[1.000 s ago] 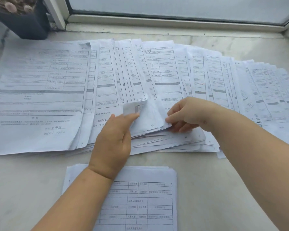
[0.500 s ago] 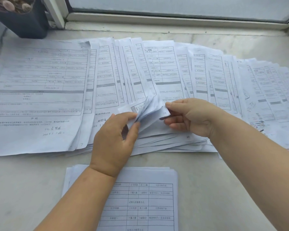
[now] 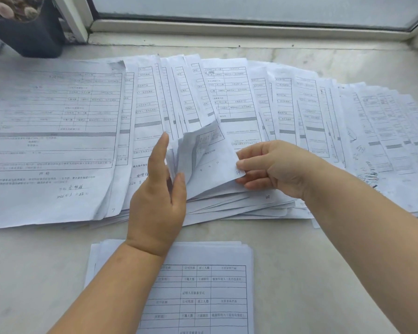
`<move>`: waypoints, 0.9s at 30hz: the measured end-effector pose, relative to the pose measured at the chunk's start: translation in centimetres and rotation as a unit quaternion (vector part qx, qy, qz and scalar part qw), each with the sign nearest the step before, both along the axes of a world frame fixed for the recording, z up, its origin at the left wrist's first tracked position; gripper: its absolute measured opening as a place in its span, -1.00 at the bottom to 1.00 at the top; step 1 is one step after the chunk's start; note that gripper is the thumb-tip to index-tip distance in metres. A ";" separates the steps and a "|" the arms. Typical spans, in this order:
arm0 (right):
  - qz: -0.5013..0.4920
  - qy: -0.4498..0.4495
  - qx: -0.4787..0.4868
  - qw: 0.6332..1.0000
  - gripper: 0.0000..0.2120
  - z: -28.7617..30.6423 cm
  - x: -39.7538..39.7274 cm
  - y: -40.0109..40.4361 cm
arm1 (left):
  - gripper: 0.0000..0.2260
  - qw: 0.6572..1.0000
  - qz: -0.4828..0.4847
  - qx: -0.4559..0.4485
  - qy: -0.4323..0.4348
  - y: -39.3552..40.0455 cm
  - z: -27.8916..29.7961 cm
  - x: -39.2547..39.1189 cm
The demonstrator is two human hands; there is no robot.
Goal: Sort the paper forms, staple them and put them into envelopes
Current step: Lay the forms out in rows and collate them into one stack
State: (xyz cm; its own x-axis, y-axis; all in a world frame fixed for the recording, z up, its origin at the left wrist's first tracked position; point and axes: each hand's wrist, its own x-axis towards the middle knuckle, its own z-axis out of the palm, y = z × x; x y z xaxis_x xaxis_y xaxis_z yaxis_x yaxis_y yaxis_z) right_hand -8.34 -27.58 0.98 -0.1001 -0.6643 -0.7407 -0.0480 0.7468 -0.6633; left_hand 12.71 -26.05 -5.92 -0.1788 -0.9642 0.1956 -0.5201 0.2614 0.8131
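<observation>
The fanned forms [image 3: 239, 92] lie overlapping across the pale worktop [image 3: 34, 273], below the window [image 3: 251, 10]. Near their middle, the left hand [image 3: 157, 196] holds the lifted sheets [image 3: 203, 155] between thumb and fingers. The right hand [image 3: 278, 169] pinches the lower corner of the top lifted sheet. A smaller stack [image 3: 203, 285] lies nearer the person, partly under the left forearm.

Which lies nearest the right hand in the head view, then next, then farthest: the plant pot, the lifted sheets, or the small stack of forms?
1. lifted sheets, mid-spread, their corner pinched by the right hand.
2. small stack of forms, in front, closest to the person.
3. plant pot, far left corner by the window.
</observation>
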 end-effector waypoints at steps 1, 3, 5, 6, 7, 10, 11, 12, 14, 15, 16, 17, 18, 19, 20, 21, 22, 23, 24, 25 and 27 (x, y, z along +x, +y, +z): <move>0.006 0.006 -0.006 1.000 -0.86 0.1 -0.1 0.1 | -0.42 1.000 -0.008 -0.010 0.007 0.0 0.1 0.0; 0.011 0.008 -0.024 1.000 -0.84 0.4 -0.4 0.3 | -0.41 0.999 -0.025 -0.034 0.015 0.0 0.3 0.0; -0.004 -0.033 -0.037 0.999 -0.81 0.9 -0.9 0.3 | -0.41 0.998 -0.033 -0.054 0.006 -0.2 0.3 -0.1; -0.011 -0.062 -0.040 0.997 -0.79 1.1 -1.0 0.2 | -0.41 0.998 -0.035 -0.060 0.001 -0.3 0.3 -0.2; -0.014 -0.085 -0.042 0.995 -0.76 1.3 -1.1 0.1 | -0.42 0.997 -0.039 -0.063 -0.006 -0.4 0.4 -0.3; 0.011 -0.110 -0.061 0.992 -0.72 1.7 -0.9 -0.4 | -0.34 0.994 -0.054 -0.067 -0.064 -0.1 0.6 -0.5; 0.020 -0.109 -0.070 0.991 -0.72 1.8 -0.8 -0.5 | -0.31 0.992 -0.057 -0.070 -0.093 0.0 0.4 -0.6; 0.020 -0.098 -0.077 0.992 -0.74 2.0 -0.9 -0.6 | -0.32 0.989 -0.053 -0.071 -0.119 0.0 0.2 -0.6; -0.002 0.010 -0.091 0.996 -0.80 2.1 -1.8 -0.7 | -0.41 0.988 -0.032 -0.059 -0.139 -0.3 -0.2 -0.6; -0.013 0.114 -0.092 0.989 -0.83 2.0 -2.6 -0.7 | -0.47 0.990 -0.021 -0.053 -0.132 -0.3 -0.4 -0.6; -0.022 0.211 -0.086 0.973 -0.84 1.7 -3.5 -0.5 | -0.53 0.992 -0.014 -0.052 -0.114 -0.4 -0.7 -0.5; -0.026 0.268 -0.073 0.960 -0.85 1.6 -4.2 -0.1 | -0.57 0.995 -0.010 -0.049 -0.087 -0.4 -0.9 -0.4; -0.024 0.282 -0.050 0.958 -0.86 1.5 -4.6 0.2 | -0.61 0.998 -0.004 -0.038 -0.059 -0.4 -0.9 -0.3; -0.015 0.270 -0.023 0.962 -0.86 1.4 -4.7 0.5 | -0.65 0.999 0.007 -0.022 -0.033 -0.4 -0.7 -0.3; -0.001 0.256 0.003 0.967 -0.86 1.4 -4.6 0.8 | -0.68 1.000 0.023 -0.008 -0.012 -0.3 -0.3 -0.3; 0.017 0.261 0.016 0.965 -0.87 1.4 -4.4 1.0 | -0.70 0.999 0.042 -0.002 0.003 -0.3 -0.1 -0.2; 0.034 0.283 0.015 0.958 -0.88 1.4 -4.2 1.1 | -0.69 0.998 0.059 0.000 0.014 -0.3 0.2 -0.2; 0.050 0.321 0.000 0.946 -0.88 1.3 -4.0 1.0 | -0.67 0.997 0.072 0.003 0.024 -0.3 0.4 -0.1; 0.059 0.363 -0.020 0.930 -0.89 1.3 -3.8 1.0 | -0.65 0.996 0.082 0.006 0.036 -0.3 0.7 0.0; 0.058 0.393 -0.037 0.917 -0.89 1.3 -3.6 0.9 | -0.65 0.995 0.091 0.004 0.049 -0.3 1.0 0.0; 0.047 0.387 -0.046 0.920 -0.83 1.3 -3.3 0.8 | -0.70 0.991 0.109 -0.004 0.073 -0.2 1.4 0.0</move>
State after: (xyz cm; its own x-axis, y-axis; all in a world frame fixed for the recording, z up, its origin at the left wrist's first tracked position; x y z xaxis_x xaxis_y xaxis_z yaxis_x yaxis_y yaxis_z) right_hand -11.64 -26.77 2.31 -0.5131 -0.7526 -0.4127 -0.5931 0.6584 -0.4633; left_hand 12.66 -26.30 -4.51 0.0642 -0.9750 0.2127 -0.4424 0.1633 0.8818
